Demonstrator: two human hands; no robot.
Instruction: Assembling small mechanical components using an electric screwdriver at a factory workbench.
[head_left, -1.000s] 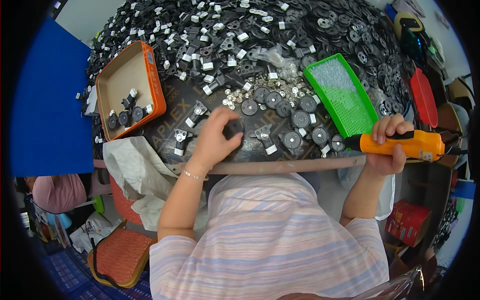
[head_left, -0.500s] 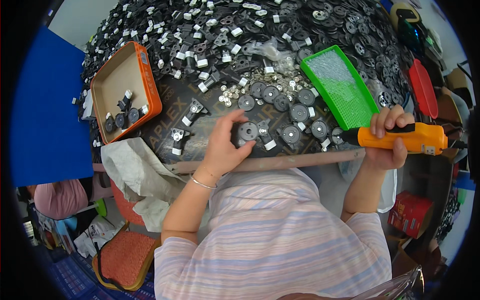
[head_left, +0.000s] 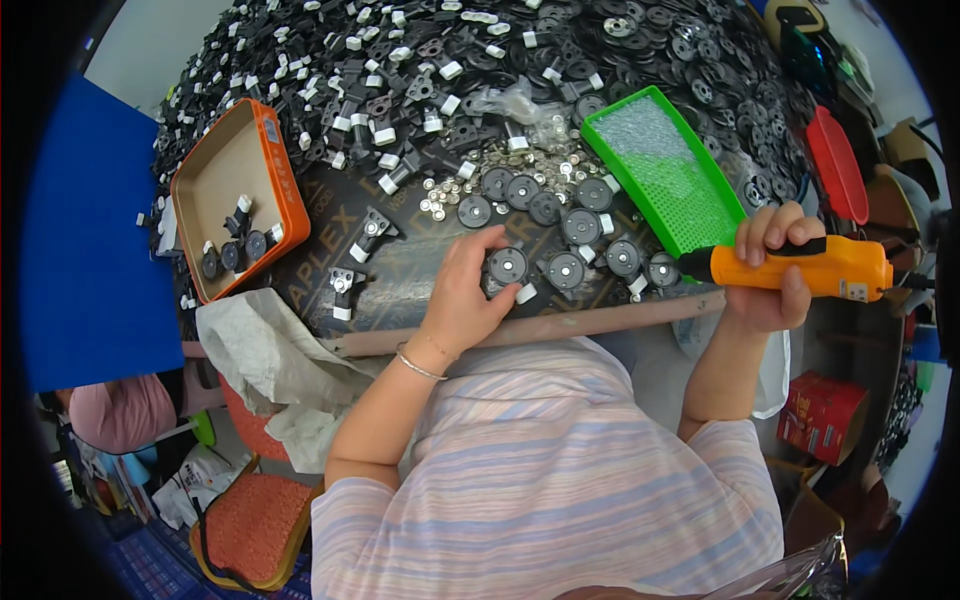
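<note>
My left hand (head_left: 468, 292) rests on the dark worktable (head_left: 400, 285), its fingers closed round a black round disc part (head_left: 507, 265) near the table's front edge. More black discs (head_left: 583, 227) lie in a row just to the right. My right hand (head_left: 770, 270) grips an orange electric screwdriver (head_left: 800, 268) held level at the table's right edge, its tip pointing left toward the discs. A scatter of small silver screws (head_left: 470, 180) lies behind the discs.
A green mesh tray (head_left: 662, 172) stands right of centre. An orange-rimmed tray (head_left: 232, 205) with a few black parts sits at the left. A large heap of black and white parts (head_left: 480, 50) fills the far table. A red tray (head_left: 838, 165) and blue board (head_left: 85, 245) flank it.
My left hand has shifted a little to the right along the front edge and now closes on a disc. The right hand keeps holding the screwdriver in about the same place.
</note>
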